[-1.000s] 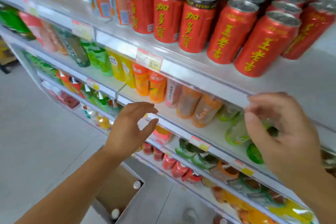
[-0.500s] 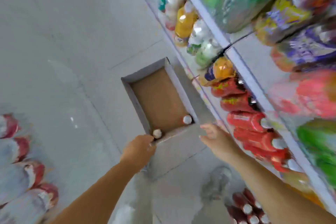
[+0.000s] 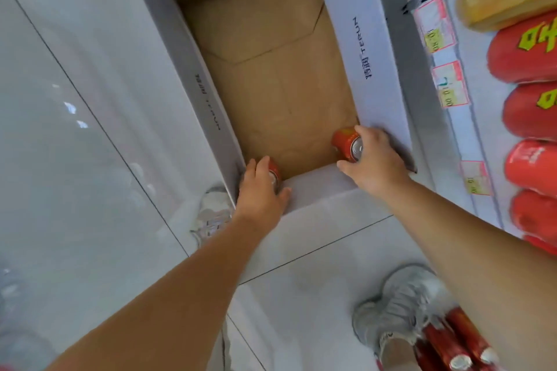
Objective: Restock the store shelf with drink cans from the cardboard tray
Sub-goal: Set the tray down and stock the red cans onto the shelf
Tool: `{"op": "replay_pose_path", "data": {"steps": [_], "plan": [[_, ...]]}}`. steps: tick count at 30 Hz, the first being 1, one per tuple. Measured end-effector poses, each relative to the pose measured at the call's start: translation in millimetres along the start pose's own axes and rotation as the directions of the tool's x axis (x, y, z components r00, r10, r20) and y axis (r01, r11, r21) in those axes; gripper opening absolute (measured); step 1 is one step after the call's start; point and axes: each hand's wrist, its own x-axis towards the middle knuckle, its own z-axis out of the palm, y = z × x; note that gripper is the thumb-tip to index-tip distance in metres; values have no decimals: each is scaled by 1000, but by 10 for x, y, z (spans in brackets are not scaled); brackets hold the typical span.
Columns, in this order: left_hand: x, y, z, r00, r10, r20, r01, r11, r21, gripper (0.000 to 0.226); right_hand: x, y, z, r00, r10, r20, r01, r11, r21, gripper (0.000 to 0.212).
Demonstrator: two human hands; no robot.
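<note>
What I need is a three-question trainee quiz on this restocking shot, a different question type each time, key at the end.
1. Multiple choice: the cardboard tray stands
A) on the floor beside the shelf
B) on top of the shelf
C) on a cart
2. True or false: the left hand lies flat on the floor and holds nothing.
3. Fill in (left or right): the right hand grips a red can in the tray's near-____ corner.

Key: 1 A. 2 false: it grips a can in the tray's near-left corner. 3 right.
</note>
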Motion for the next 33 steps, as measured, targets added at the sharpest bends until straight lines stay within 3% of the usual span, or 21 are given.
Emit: {"op": "replay_pose_path", "data": {"steps": [7,10,15,19,26,33], "plan": [[193,-63,248,990,-69,-126,71,997,13,80,231,84,58,997,-17,74,27,990,-138,86],[305,-78,220,996,-20,-84,23,999,39,83,326,81,46,996,-30,89,47,980,-194,84],[380,-110,220,998,65,21,-63,996,-60,79,361,117,43,997,-53,59,64,980,-191,75],[339,-97,168,996,90,-10,-90,994,-58,62,285,124,15,997,-66,39,67,997,-36,75],[-83,-30,-157,988,61,-143,-81,987,-140,59,-254,78,-40,990,-101,-102,126,951,283,67],[-1220,626,-856,941,286,-181,-312,940,-136,52,-1467,-16,-801,983,-65,-169,145,839,525,62]]}}
